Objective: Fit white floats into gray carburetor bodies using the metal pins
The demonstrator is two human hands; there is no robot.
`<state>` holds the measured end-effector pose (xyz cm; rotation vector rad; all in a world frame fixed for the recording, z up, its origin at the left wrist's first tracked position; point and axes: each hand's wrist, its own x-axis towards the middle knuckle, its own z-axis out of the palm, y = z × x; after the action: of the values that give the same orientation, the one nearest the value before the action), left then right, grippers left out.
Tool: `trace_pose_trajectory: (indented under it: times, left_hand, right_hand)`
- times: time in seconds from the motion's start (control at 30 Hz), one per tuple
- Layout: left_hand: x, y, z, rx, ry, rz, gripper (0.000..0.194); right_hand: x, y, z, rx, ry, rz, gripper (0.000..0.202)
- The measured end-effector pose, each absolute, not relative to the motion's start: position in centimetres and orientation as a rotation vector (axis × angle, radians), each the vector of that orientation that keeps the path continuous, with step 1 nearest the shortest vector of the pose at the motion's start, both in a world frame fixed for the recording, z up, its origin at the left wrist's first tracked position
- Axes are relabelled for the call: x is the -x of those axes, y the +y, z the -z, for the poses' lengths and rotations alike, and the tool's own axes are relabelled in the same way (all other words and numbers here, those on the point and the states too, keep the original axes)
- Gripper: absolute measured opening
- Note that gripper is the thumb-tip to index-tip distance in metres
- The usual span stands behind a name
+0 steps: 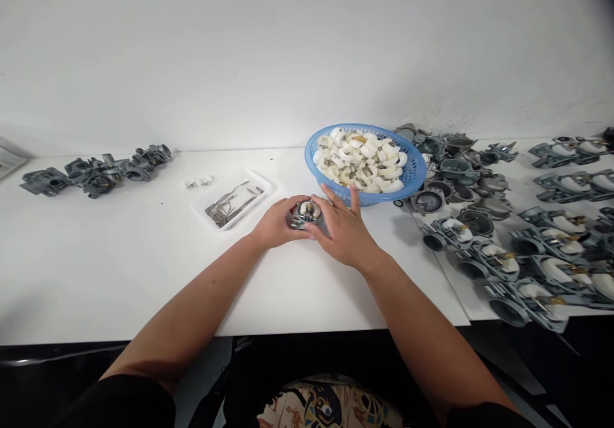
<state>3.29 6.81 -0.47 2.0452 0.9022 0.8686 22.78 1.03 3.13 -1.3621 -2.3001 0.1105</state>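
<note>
Your left hand (278, 224) and right hand (346, 229) grasp the metal carburetor body (307, 213) between them, just before the blue basket (365, 125). Support the casting from both sides; keep fingertips off the white float (303, 209).

Wide open over the left table (119, 281) from the near-left corner to the tray (267, 188). Blocked at the far edge by carburetors (94, 182) and the basket (416, 175); passable between tray and basket down to the left hand (275, 224). Crowded on the right table (472, 303) by more carburetors.
</note>
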Motion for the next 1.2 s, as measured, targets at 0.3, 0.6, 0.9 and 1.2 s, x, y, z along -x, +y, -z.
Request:
trace_pose_trajectory:
  times: [0.3,0.6,0.9,1.2]
  left_hand:
    - [-3.4,6.7,0.5,-2.015,0.955,-0.873,0.077]
    - [-3.2,7.3,1.8,-1.820,0.851,-0.911,0.080]
    - [-2.8,7.4,1.2,-1.929,0.870,-1.004,0.059]
    - [-3.1,7.5,1.6,-1.790,0.806,-1.011,0.049]
  right_hand:
    - [-22.9,1.3,-2.7,1.314,-2.253,-0.003,0.041]
    - [-22.9,1.4,-2.7,1.319,-2.258,0.016,0.037]
    - [-23.1,1.4,-3.0,1.296,-2.233,-0.118,0.043]
    - [-23.3,1.6,-2.7,1.276,-2.169,-0.241,0.034]
